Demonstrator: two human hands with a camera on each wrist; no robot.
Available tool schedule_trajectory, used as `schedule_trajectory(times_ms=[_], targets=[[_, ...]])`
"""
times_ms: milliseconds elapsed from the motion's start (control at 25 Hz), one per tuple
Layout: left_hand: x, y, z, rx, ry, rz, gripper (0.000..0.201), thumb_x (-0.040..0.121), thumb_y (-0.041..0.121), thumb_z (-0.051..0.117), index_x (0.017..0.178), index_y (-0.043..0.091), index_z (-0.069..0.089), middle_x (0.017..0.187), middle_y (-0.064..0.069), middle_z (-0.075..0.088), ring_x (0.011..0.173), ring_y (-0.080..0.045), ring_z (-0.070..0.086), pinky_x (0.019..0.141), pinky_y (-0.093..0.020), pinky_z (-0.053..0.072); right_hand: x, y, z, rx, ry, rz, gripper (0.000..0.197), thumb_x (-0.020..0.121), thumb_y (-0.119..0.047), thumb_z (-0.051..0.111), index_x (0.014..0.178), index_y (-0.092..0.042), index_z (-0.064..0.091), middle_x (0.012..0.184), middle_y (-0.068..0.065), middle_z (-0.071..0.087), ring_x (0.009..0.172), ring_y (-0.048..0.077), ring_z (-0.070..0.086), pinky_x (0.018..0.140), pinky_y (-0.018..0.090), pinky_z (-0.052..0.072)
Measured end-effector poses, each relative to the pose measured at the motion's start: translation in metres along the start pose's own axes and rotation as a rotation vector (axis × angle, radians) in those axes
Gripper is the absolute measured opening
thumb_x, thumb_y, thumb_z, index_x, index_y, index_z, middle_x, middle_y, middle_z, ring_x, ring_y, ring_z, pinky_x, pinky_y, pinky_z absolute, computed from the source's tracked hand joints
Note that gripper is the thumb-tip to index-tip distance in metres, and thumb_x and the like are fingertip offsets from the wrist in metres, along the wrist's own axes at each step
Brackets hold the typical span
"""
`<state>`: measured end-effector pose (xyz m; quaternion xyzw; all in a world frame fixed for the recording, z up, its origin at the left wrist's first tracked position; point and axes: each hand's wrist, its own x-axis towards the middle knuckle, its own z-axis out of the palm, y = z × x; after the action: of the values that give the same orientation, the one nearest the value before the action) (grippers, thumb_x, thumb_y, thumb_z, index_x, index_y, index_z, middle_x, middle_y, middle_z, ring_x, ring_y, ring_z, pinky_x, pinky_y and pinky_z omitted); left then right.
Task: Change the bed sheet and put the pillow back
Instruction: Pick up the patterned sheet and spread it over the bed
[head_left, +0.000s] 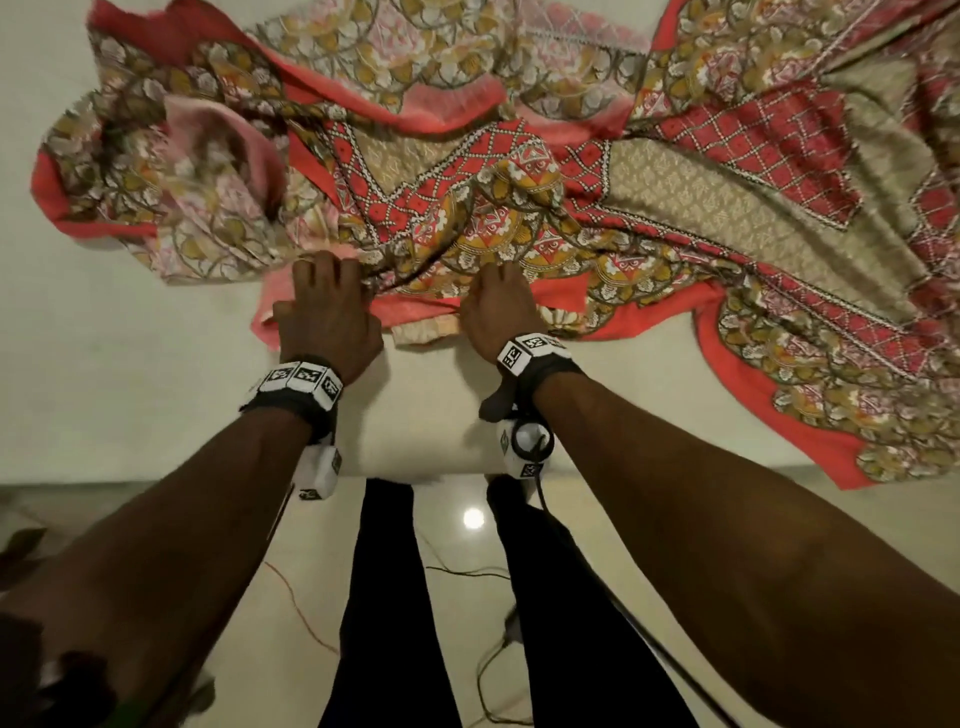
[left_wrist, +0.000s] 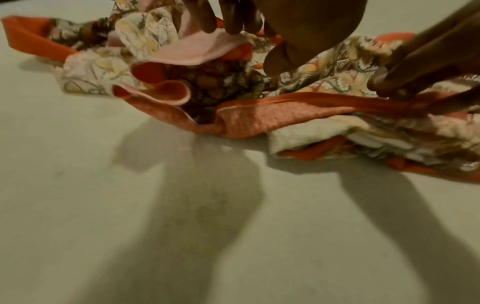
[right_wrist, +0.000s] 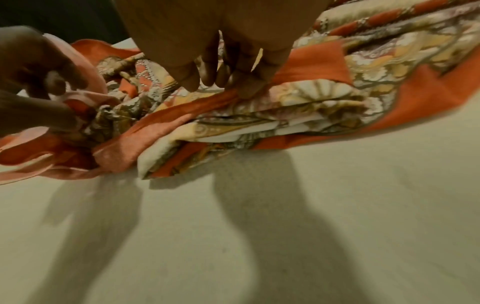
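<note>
Head view: one patterned sheet (head_left: 519, 171) lies bunched across the bare mattress (head_left: 130, 374), from 9 to 3 o'clock; no pillow is in sight.
Hands: two. The left hand (head_left: 324, 312) and the right hand (head_left: 498, 306) sit at the sheet's near edge, probably to spread it.
Left wrist view: the left hand's fingers (left_wrist: 228, 18) curl down onto a pink fold at 12 o'clock.
Right wrist view: the right hand's fingers (right_wrist: 189, 76) bunch together, pinching the orange border (right_wrist: 166, 121).

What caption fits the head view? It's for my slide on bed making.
Both hands, left hand and right hand, grip the crumpled patterned bed sheet on the bare mattress.
</note>
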<state>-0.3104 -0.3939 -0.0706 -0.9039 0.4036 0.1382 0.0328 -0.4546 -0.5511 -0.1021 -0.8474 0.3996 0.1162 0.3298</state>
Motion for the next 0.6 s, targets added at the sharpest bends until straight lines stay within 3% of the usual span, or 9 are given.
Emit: schedule_trajectory(times_ms=[120,240,320,440,520,600], targets=[[-0.004,0.041,0.025,-0.377,-0.170,-0.077,0.057,0.088,0.029,0.058,0.140,0.019,0.037,0.111,-0.019,0.066,0.095,-0.040,0.065,0.075,-0.049,0.055,-0.013,0.057,-0.019,0.069,0.012,0.075,0.033,0.092,-0.021,0.046,0.120,-0.003,0.049,0.119,0.017,0.051,0.109,0.037,0.051,0.088,0.046,0.047],[-0.003,0.072,0.058,-0.662,-0.330,-0.214,0.056,0.087,0.030,0.056,0.140,0.033,0.039,0.078,-0.007,0.074,0.065,-0.026,0.072,0.076,-0.041,0.060,-0.032,0.120,-0.042,0.115,0.054,0.260,0.056,0.093,-0.019,0.049,0.143,0.000,0.031,0.122,0.021,0.057,0.110,0.038,0.057,0.084,0.040,0.046],[-0.002,0.087,0.070,-0.761,-0.241,-0.358,0.048,0.080,0.028,0.054,0.127,0.033,0.049,0.071,-0.002,0.073,0.072,-0.023,0.073,0.081,-0.039,0.058,-0.045,0.165,-0.056,0.153,0.085,0.458,0.071,0.094,-0.021,0.050,0.152,0.000,0.015,0.123,0.023,0.059,0.110,0.040,0.059,0.080,0.038,0.044],[-0.004,0.098,0.078,-0.838,-0.065,-0.515,0.029,0.081,0.026,0.057,0.109,0.024,0.061,0.081,-0.003,0.072,0.080,-0.007,0.071,0.080,-0.023,0.049,-0.065,0.227,-0.073,0.187,0.135,0.723,0.086,0.093,-0.021,0.050,0.156,-0.002,-0.005,0.136,0.023,0.052,0.119,0.040,0.054,0.090,0.038,0.044],[-0.005,0.095,0.081,-0.820,-0.007,-0.560,0.029,0.083,0.029,0.061,0.107,0.016,0.072,0.095,-0.003,0.073,0.094,-0.014,0.068,0.083,-0.018,0.044,-0.073,0.249,-0.076,0.186,0.125,0.766,0.087,0.091,-0.020,0.051,0.157,-0.005,-0.005,0.144,0.024,0.043,0.126,0.040,0.049,0.099,0.040,0.042],[-0.007,0.094,0.081,-0.765,0.013,-0.562,0.035,0.083,0.035,0.062,0.104,0.013,0.077,0.095,-0.005,0.075,0.098,-0.019,0.067,0.083,-0.021,0.044,-0.075,0.258,-0.077,0.154,0.087,0.723,0.084,0.091,-0.019,0.052,0.156,-0.003,0.000,0.152,0.025,0.030,0.132,0.042,0.042,0.105,0.040,0.038]])
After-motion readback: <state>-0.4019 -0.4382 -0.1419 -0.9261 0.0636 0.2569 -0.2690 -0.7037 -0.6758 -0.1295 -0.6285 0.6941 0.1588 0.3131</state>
